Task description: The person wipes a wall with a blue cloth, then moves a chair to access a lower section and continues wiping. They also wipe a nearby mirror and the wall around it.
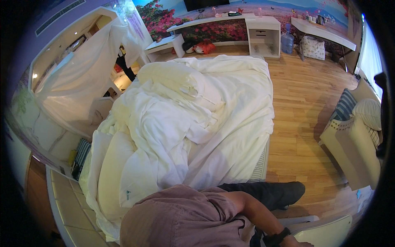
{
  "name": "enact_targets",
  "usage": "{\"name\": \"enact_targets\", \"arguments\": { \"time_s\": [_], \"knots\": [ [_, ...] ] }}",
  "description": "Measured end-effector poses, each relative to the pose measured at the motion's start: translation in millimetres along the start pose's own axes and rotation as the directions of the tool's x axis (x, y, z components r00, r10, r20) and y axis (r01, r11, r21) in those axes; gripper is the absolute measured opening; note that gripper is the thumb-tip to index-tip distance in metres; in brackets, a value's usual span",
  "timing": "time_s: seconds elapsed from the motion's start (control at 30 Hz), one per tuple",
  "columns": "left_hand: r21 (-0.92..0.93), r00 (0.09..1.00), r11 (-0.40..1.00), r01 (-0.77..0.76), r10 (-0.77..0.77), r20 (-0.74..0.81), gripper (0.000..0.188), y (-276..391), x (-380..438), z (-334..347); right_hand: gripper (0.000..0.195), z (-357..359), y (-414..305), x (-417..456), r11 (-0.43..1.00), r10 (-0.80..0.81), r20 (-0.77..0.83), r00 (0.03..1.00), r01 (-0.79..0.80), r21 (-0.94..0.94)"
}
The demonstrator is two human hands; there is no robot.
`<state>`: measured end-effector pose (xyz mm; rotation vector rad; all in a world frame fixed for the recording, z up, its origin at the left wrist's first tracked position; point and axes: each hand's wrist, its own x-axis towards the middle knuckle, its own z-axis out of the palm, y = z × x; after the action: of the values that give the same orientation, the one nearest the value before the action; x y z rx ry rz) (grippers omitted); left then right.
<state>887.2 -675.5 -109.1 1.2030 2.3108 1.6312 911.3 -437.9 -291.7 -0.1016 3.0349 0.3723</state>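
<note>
My left hand (297, 243) is only partly visible at the bottom edge, below a black wristband (276, 237). It is beside a cream-coloured panel or furniture top (324, 231); whether it grips anything cannot be made out. The forearm comes out of a mauve-brown short sleeve (213, 207), and a dark-trousered leg (265, 191) reaches to the right above it. My right hand is out of view. Beside my body stands a bed with a rumpled white duvet (166, 123). White pillows (112, 173) lean towards the padded headboard (64, 197). Another bulky pillow (172, 77) lies across the far part.
Wood flooring (296, 123) runs along the bed's right side. An armchair (351, 148) with cushions stands far right. Along the mural wall are a white desk (264, 37), a water bottle (287, 41) and a side table (324, 34). A sheer curtain (83, 71) hangs left.
</note>
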Motion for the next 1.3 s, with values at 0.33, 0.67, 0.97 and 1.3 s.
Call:
{"name": "enact_targets", "arguments": {
  "time_s": [0.33, 0.67, 0.97, 1.3],
  "knots": [
    [-0.039, 0.998, 0.999, 0.014, -0.016, -0.054, 0.034, -4.7, -1.3, -1.5, 0.055, 7.3, -4.4, -3.9, 1.000, -0.019, 0.081, 0.997, 0.020, -0.017],
    [-0.237, 0.973, 0.944, 0.231, -0.222, 0.063, 0.022, 7.8, -35.2, -30.7, 0.049, 133.6, 98.9, -165.3, 0.946, 0.324, 0.692, 0.645, -0.223, -0.235],
    [-0.479, 0.800, 0.704, 0.524, -0.214, 0.561, 0.027, 5.6, -2.0, 50.9, 0.037, 123.5, 86.6, -230.2, 0.925, 0.317, 0.507, 0.802, -0.144, -0.351],
    [-0.550, 0.774, 0.619, 0.561, -0.155, 0.615, 0.026, 0.1, 17.9, 107.3, 0.048, -122.3, 124.0, -243.0, 0.803, 0.512, -0.101, 0.853, -0.518, -0.294]
  ]
}}
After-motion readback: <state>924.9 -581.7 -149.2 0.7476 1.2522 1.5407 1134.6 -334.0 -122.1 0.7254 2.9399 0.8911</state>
